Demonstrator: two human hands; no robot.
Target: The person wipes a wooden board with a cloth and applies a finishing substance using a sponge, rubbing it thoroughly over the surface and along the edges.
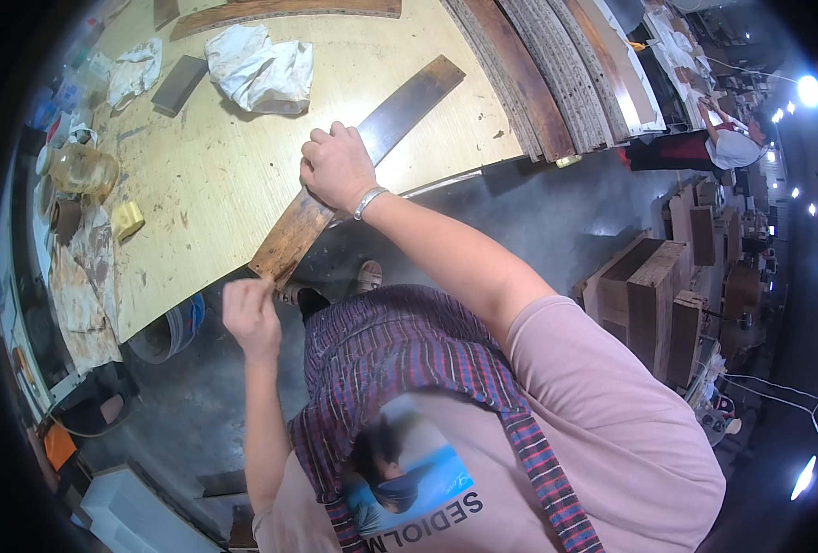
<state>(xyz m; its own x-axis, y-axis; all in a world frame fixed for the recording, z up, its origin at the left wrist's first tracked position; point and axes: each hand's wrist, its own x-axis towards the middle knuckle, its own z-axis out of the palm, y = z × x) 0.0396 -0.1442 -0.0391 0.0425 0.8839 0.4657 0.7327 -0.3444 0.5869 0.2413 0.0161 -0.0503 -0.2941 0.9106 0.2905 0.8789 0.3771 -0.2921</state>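
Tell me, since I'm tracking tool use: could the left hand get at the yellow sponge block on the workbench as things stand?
Probably yes. The left hand is at the near end of the wooden slat, and the yellow sponge block lies uncovered near the workbench edge, nothing between.

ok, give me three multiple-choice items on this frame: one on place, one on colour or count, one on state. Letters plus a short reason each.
1. Where does the near end of the long wooden strip lie?
A. Past the edge of the workbench
B. In the middle of the bench
C. On the floor

2. What colour is the crumpled cloth at the far side of the bench?
A. Red
B. White
C. Black

3. What is the right hand doing?
A. Hanging free in the air
B. Holding a jar
C. Pressing down on the strip

Answers:
1 A, the strip's lighter end juts past the bench edge, where the left hand meets it.
2 B, the cloth is white with greyish smudges.
3 C, the right hand lies on top of the strip, fingers curled over it.
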